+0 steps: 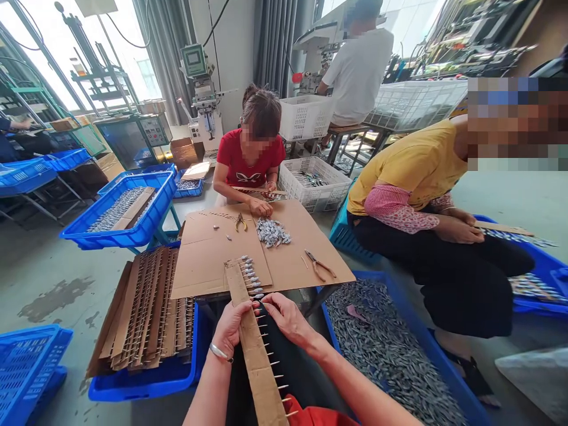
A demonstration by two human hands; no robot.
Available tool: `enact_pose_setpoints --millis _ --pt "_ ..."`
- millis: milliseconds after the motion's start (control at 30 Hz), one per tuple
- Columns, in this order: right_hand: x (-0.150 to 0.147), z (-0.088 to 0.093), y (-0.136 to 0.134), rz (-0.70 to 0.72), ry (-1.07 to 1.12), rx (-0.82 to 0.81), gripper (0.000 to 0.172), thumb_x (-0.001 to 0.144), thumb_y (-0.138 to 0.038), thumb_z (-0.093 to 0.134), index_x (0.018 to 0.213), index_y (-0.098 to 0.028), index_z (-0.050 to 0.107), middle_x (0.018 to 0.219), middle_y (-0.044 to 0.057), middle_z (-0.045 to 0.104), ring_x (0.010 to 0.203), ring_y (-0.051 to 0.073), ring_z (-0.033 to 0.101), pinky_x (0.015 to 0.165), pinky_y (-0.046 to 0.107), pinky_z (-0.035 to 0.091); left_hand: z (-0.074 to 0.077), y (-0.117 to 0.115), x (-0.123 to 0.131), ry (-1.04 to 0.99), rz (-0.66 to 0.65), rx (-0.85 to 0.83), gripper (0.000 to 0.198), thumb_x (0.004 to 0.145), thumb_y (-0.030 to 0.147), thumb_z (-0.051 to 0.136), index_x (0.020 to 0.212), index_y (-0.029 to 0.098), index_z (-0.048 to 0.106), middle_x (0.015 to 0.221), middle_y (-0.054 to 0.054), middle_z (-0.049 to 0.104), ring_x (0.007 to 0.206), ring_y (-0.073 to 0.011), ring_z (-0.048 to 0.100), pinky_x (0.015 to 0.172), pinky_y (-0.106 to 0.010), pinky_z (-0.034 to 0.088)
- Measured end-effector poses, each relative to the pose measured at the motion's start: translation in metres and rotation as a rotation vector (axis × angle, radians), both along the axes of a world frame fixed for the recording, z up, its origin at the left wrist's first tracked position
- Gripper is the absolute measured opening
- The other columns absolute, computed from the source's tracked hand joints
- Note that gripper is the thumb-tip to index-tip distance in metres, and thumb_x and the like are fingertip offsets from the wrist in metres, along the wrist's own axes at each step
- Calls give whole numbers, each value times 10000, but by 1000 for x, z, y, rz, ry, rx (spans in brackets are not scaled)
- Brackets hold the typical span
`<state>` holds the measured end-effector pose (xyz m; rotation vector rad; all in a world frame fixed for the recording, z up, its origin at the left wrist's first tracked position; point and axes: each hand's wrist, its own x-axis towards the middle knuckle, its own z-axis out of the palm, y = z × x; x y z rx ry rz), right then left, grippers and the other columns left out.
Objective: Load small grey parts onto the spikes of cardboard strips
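My left hand (231, 328) is closed around a long cardboard strip (257, 373) that slants from the table edge toward my lap. Thin pins stick out along its right edge. Small grey fish-shaped pieces (251, 277) sit on the pins at the far end; the nearer pins are bare. My right hand (286, 319) pinches at a pin beside the lowest grey piece, and what is between its fingertips is too small to make out. Beyond the strip, a heap of loose grey pieces (273, 233) lies on the cardboard-covered table (204, 254).
Pliers (319, 266) and yellow-handled pliers (241, 222) lie on the table. Blue bins stand either side: one with pinned strips (146, 307), one full of grey pieces (390, 349). A person in red (251, 160) works opposite; another in yellow (408, 160) sits at right.
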<state>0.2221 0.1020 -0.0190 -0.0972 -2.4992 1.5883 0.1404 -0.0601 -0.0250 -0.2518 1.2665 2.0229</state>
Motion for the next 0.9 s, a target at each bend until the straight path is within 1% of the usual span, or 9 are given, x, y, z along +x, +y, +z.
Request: enact_pose_setpoints --millis 100,367,567,900 --pt "-5 -2 3 2 30 43 268 973 -336 431 956 -199 661 964 79 697 914 214 642 852 338 483 0 0 0 -6 8 -7 324 617 160 849 907 83 728 821 -117 784 663 -197 711 632 -303 588" --pt "-8 -3 5 30 24 50 259 978 -315 427 927 -209 657 948 70 689 894 208 642 836 332 484 -1 -1 0 -4 7 6 339 634 162 836 940 81 716 843 -136 787 680 -206 718 652 -312 594" --pt "-8 -4 6 42 27 36 254 977 -325 438 933 -209 660 949 61 690 896 206 638 838 330 480 -2 -1 -1 -8 3 7 331 641 166 834 938 83 714 841 -132 785 676 -203 715 639 -309 591" --pt "-6 2 6 40 10 7 246 971 -308 447 947 -210 671 949 53 692 896 200 635 833 322 480 0 -1 -1 2 -5 9 361 639 180 844 959 80 711 864 -138 788 685 -202 716 662 -309 586"
